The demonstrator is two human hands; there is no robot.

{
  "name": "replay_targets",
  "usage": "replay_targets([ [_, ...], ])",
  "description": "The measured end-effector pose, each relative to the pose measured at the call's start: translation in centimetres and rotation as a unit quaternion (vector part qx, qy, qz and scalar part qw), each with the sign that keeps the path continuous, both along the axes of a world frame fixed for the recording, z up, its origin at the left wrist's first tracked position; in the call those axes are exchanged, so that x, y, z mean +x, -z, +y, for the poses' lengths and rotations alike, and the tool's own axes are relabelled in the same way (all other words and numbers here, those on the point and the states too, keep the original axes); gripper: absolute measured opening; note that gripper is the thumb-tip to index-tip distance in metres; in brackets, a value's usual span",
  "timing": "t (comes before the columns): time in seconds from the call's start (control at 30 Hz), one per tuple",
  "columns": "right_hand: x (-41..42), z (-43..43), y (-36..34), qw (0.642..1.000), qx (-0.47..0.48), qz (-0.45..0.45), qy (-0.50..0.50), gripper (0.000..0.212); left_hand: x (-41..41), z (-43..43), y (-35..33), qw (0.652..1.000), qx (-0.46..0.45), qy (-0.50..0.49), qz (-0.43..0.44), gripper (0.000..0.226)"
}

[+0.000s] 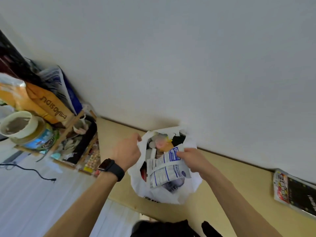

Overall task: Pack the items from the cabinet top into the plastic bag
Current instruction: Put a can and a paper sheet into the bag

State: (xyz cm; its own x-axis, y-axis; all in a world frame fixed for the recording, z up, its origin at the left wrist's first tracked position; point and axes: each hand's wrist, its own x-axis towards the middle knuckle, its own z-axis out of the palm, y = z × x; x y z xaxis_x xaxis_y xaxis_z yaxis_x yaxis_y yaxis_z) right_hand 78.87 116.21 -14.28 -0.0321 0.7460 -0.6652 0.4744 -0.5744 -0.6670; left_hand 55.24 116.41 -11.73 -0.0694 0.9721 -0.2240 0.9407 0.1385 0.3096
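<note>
Bag: one white plastic bag (171,196) on the beige cabinet top (239,182), right up against the wall, mouth open and crammed with items.
Left hand (127,149): fingers curled tight on the bag's left rim; one black smartwatch (109,165) on the wrist.
Right hand (191,159): thumb and fingers pinching one white-and-blue printed pouch (168,170), which lies in the bag's mouth.
Cabinet, right end: one colourful packet (290,190) lying flat, well apart from the bag.
Left: one cluttered wooden rack (73,122), with one cream tub (18,124) nearby.
</note>
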Motion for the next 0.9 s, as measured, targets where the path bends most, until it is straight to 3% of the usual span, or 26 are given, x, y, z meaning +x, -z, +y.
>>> replay_targets([
  [0.07,-1.3,0.8,0.5,0.999,0.021,-0.031,-0.013,0.019,1.1,0.4,-0.9,0.994,0.004,-0.007,-0.108,0.027],
  [0.17,-1.4,1.8,1.6,0.999,0.017,-0.033,-0.035,0.017,1.3,2.0,-2.7,0.983,0.047,-0.023,-0.178,0.034],
  [0.27,0.8,1.4,2.7,0.981,0.037,-0.182,-0.056,0.036,1.0,3.8,-3.6,0.976,0.060,-0.041,-0.207,0.044],
  [0.37,4.1,0.4,2.4,0.967,0.070,-0.235,0.062,0.049,0.9,4.4,-2.8,0.979,0.039,-0.028,-0.200,0.041],
  [0.47,7.4,0.1,1.1,0.957,0.144,-0.171,0.183,0.035,1.7,4.1,-1.6,0.980,0.017,-0.009,-0.196,0.038],
  [0.6,8.7,-0.2,-0.5,0.964,0.166,-0.075,0.192,0.020,2.8,4.1,-0.3,0.989,0.012,0.006,-0.150,0.027],
  [0.77,8.1,-1.6,-0.6,0.970,0.188,-0.106,0.109,0.019,3.3,3.9,0.6,0.998,-0.017,0.052,-0.014,0.025],
  [0.9,8.5,-3.0,-0.1,0.958,0.223,-0.166,0.065,0.022,4.1,3.8,0.3,0.996,0.019,0.057,0.065,0.030],
])
